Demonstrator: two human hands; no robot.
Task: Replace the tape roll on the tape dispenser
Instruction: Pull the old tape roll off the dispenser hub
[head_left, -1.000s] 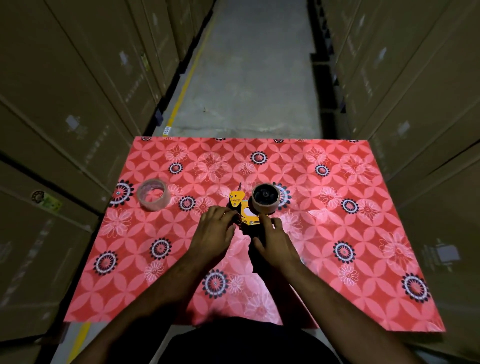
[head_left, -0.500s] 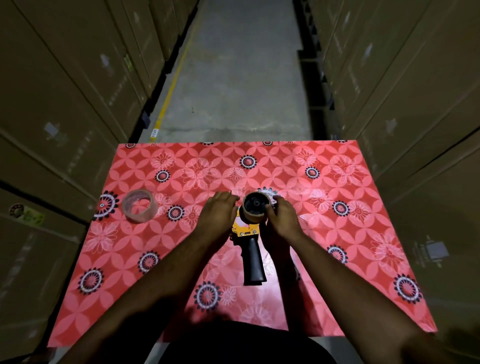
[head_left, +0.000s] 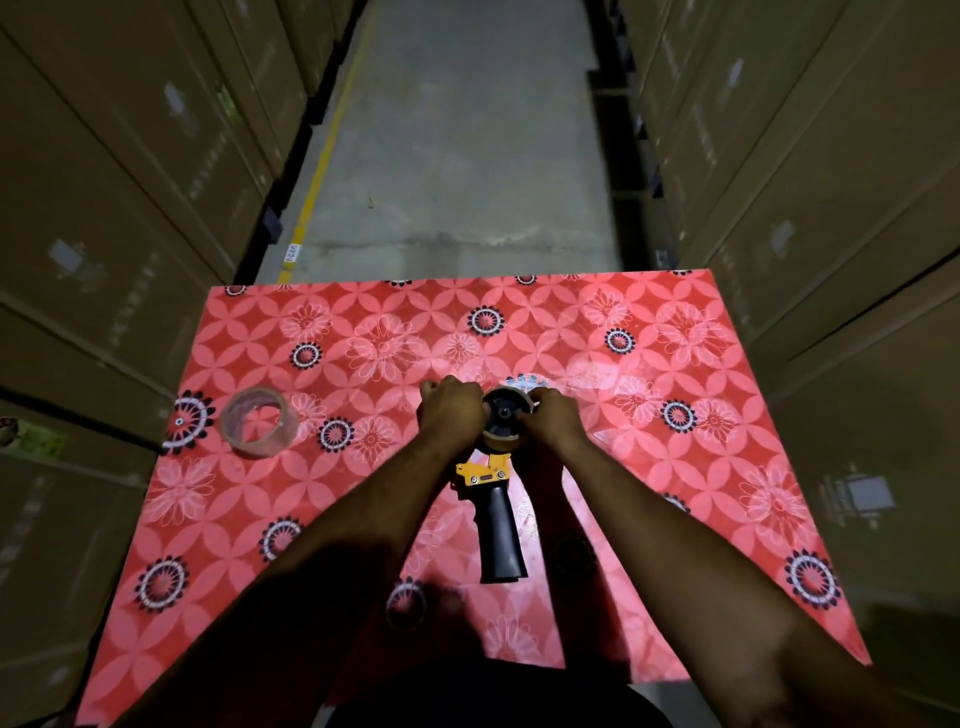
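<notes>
A yellow tape dispenser (head_left: 483, 474) with a black handle (head_left: 500, 535) lies on the red flowered table (head_left: 675, 467), handle toward me. On its black hub sits a brown cardboard core (head_left: 505, 415). My left hand (head_left: 451, 413) grips the dispenser's head on the left side of the core. My right hand (head_left: 553, 420) holds the core's right edge. A clear tape roll (head_left: 258, 422) lies flat on the table far to the left, apart from both hands.
Stacked cardboard boxes (head_left: 119, 171) wall in both sides of the table. A concrete aisle (head_left: 467, 145) with a yellow floor line runs beyond the table's far edge.
Both hands slid forward from the dispenser's yellow body to its head; they now clasp the core from each side. The black handle has come into view.
</notes>
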